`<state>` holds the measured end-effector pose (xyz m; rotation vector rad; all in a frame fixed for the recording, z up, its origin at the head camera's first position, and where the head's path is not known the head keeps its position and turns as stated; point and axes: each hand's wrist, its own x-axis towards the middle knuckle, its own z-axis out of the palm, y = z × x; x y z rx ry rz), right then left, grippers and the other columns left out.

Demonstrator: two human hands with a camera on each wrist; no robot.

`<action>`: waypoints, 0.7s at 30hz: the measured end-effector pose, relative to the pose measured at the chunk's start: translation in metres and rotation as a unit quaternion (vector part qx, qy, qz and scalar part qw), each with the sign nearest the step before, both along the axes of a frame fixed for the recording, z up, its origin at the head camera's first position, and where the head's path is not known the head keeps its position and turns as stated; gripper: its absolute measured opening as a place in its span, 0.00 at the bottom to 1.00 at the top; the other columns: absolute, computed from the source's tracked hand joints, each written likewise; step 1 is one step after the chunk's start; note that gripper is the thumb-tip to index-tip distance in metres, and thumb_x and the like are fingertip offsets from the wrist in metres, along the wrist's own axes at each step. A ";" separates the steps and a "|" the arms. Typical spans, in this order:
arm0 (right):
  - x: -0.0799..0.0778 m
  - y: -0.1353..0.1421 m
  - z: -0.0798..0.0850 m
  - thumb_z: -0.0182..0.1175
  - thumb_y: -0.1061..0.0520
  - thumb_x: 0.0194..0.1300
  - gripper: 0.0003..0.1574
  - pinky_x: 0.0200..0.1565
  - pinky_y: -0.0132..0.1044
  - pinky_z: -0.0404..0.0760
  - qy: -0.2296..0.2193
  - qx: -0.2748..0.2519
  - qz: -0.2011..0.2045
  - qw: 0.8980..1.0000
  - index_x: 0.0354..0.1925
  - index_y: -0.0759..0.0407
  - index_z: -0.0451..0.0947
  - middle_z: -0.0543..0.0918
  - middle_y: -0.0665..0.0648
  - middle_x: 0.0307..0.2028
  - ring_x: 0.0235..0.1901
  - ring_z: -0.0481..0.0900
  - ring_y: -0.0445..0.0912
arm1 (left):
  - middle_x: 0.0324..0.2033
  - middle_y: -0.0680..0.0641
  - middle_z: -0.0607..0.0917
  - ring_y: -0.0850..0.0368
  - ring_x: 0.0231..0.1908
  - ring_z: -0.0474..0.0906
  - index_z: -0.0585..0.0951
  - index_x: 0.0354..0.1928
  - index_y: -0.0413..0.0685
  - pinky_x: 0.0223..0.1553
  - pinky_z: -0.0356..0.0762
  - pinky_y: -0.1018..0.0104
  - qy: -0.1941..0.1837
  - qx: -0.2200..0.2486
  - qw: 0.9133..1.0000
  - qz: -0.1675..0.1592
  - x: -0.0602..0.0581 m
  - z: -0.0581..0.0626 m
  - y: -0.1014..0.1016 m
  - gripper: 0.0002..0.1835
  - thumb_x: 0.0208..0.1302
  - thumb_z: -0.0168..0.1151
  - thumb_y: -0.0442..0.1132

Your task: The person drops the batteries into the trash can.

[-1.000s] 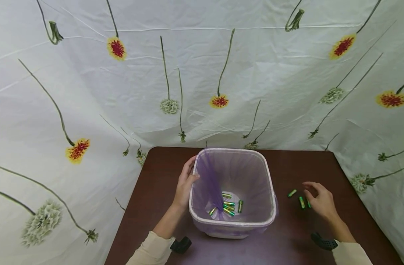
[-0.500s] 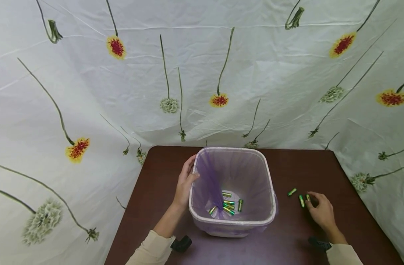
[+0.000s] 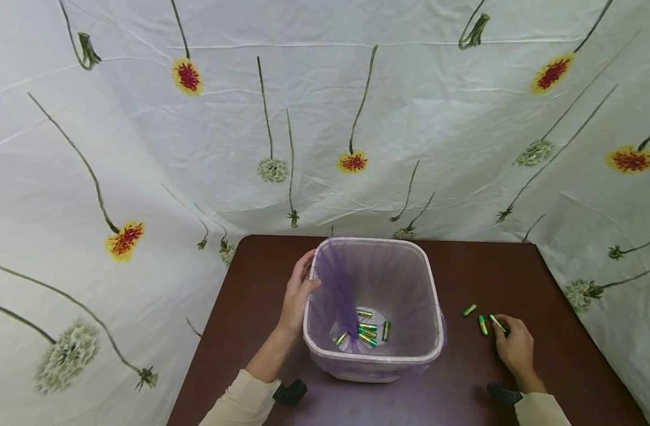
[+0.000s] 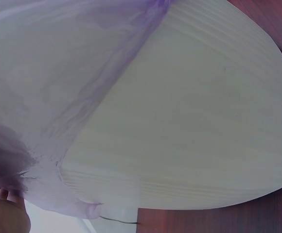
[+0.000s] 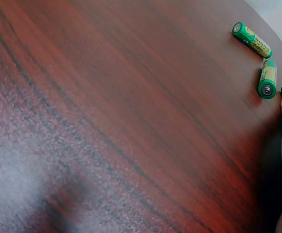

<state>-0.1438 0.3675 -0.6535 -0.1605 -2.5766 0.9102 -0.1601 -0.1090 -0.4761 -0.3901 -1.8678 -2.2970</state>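
Observation:
My left hand [image 3: 295,299] grips the left side of a white bin [image 3: 375,376] lined with a thin purple bag [image 3: 332,278], its thumb at the rim. In the left wrist view its fingers lie against the liner. Several green-and-gold batteries [image 3: 386,331] lie on the bin's floor. Right of the bin, my right hand [image 3: 517,349] pinches a battery [image 3: 498,323] between thumb and fingers. Just left of that hand, a second battery [image 3: 482,325] lies on the table, and a third battery [image 3: 469,310] rests a little farther back.
The dark brown wooden table [image 3: 463,390] ends at a white flower-printed cloth [image 3: 314,118] hanging behind and along both sides. A black wrist strap [image 3: 503,394] shows below the right hand, and a black wrist camera [image 3: 290,391] below the left.
My right hand has come down onto the rightmost battery, taken it between thumb and fingers and tilted it. The left hand and the bin have stayed in place.

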 end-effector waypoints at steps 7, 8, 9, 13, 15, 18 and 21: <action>0.000 0.001 0.001 0.58 0.69 0.71 0.10 0.51 0.68 0.67 -0.016 -0.004 0.012 1.000 0.49 0.73 0.79 0.78 0.76 0.45 0.46 0.76 0.70 | 0.74 0.35 0.64 0.45 0.72 0.61 0.61 0.75 0.33 0.64 0.66 0.68 0.000 -0.002 1.000 -0.003 0.001 -0.001 -0.001 0.32 0.68 0.45 0.27; -0.001 0.002 0.002 0.58 0.69 0.71 0.10 0.50 0.68 0.67 -0.020 -0.006 0.015 1.000 0.49 0.73 0.79 0.78 0.77 0.46 0.46 0.76 0.70 | 0.74 0.34 0.64 0.44 0.72 0.61 0.61 0.75 0.33 0.64 0.66 0.68 0.001 -0.003 1.000 -0.003 0.001 -0.001 -0.001 0.32 0.68 0.45 0.27; -0.001 0.002 0.003 0.57 0.69 0.72 0.10 0.50 0.67 0.67 -0.023 -0.009 0.017 1.000 0.49 0.73 0.78 0.78 0.77 0.46 0.46 0.76 0.70 | 0.74 0.34 0.64 0.44 0.72 0.61 0.60 0.75 0.32 0.64 0.66 0.68 0.002 -0.003 1.000 -0.003 0.001 -0.001 -0.001 0.32 0.68 0.45 0.27; -0.002 0.002 0.007 0.56 0.69 0.73 0.10 0.49 0.67 0.68 -0.027 -0.013 0.024 0.999 0.49 0.73 0.78 0.78 0.78 0.46 0.47 0.76 0.71 | 0.74 0.35 0.64 0.44 0.72 0.61 0.61 0.75 0.32 0.64 0.66 0.68 0.004 -0.005 1.000 -0.002 0.000 -0.001 -0.001 0.32 0.67 0.45 0.27; -0.003 0.001 0.010 0.56 0.69 0.73 0.10 0.49 0.67 0.68 -0.026 -0.015 0.027 0.999 0.50 0.73 0.78 0.78 0.77 0.47 0.48 0.76 0.71 | 0.74 0.35 0.64 0.44 0.72 0.61 0.61 0.75 0.32 0.64 0.66 0.68 0.005 -0.005 1.000 -0.002 0.000 -0.002 -0.001 0.32 0.67 0.45 0.27; -0.005 -0.003 0.014 0.56 0.69 0.73 0.11 0.49 0.67 0.69 -0.022 -0.014 0.032 0.999 0.51 0.72 0.79 0.77 0.77 0.48 0.49 0.75 0.71 | 0.74 0.35 0.64 0.44 0.72 0.61 0.61 0.75 0.32 0.65 0.66 0.68 0.007 -0.005 1.000 -0.004 0.000 -0.002 -0.001 0.32 0.68 0.45 0.27; -0.010 -0.009 0.020 0.56 0.69 0.73 0.11 0.48 0.67 0.70 -0.008 -0.013 0.040 0.999 0.51 0.72 0.79 0.77 0.76 0.48 0.49 0.75 0.70 | 0.74 0.35 0.64 0.44 0.72 0.61 0.61 0.75 0.32 0.65 0.66 0.68 0.008 -0.004 1.000 -0.004 0.000 -0.002 -0.001 0.32 0.68 0.45 0.27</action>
